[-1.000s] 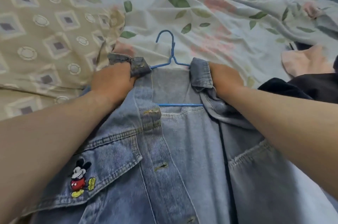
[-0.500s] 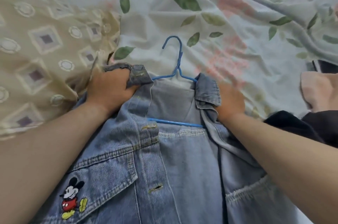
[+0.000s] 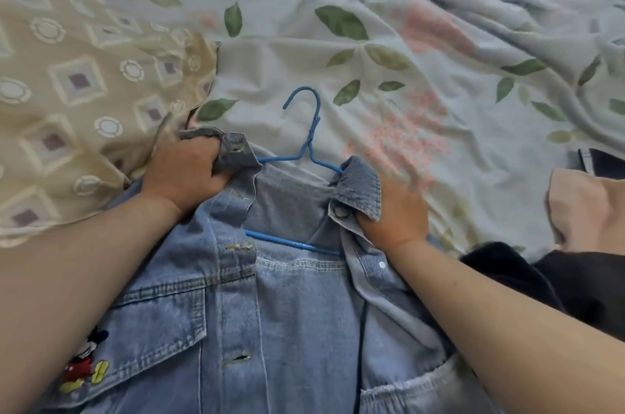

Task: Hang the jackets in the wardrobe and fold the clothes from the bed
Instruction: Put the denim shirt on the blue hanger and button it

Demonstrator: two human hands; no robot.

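Left hand grip holds denim jacket collar, right hand grip holds opposite collar; blue hanger inside jacket, on bed.

1 denim jkt, 1 hanger, 2 hands

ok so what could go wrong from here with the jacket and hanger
The jacket lies unbuttoned, so it could slide off the blue hanger once lifted. The left hand and right hand grip only the collar, not the hanger, so the thin wire might slip out of a shoulder.
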